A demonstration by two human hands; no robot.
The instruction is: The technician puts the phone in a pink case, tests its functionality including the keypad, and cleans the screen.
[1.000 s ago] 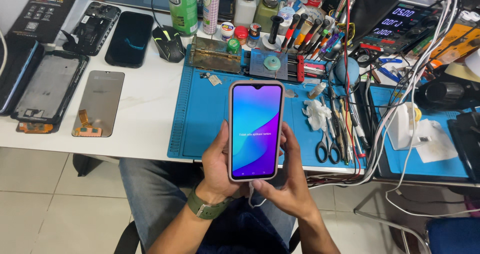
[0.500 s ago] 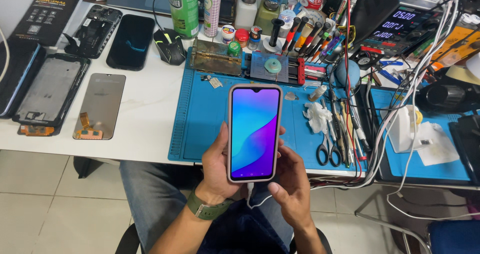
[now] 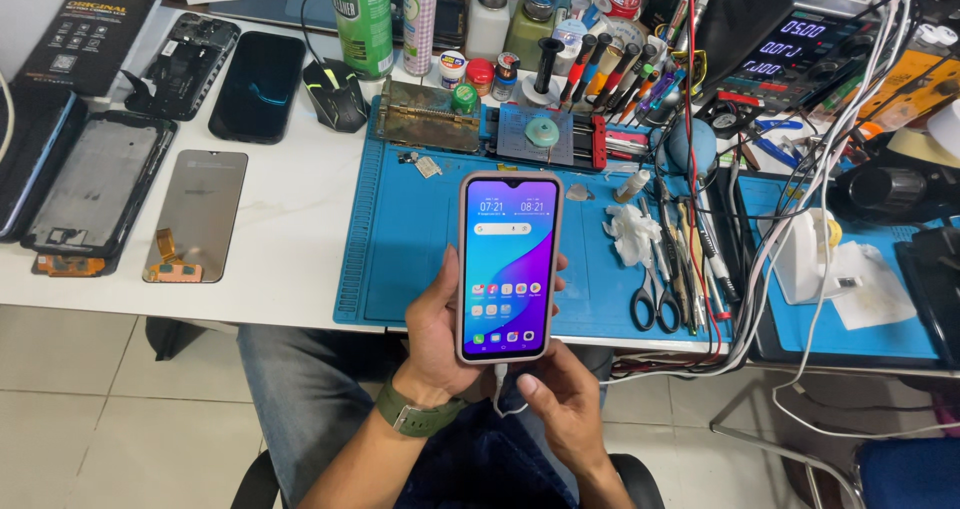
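Head camera, looking down past the person's lap to the bench: the left hand is wrapped around a smartphone in a pale case, palm behind it and fingers curling round the edges, so the lit home screen faces up toward the eyes and stays readable. The phone is held upright in the air over the near edge of the blue work mat, clear of the clutter. Just below, the right hand pinches the white cable at the phone's bottom port, thumb and forefinger closed on the plug, seemingly to steady it there. Scissors and tweezers lie in a row to the right within easy reach, while a bare display panel and an opened phone frame rest apart on the white table at the left.
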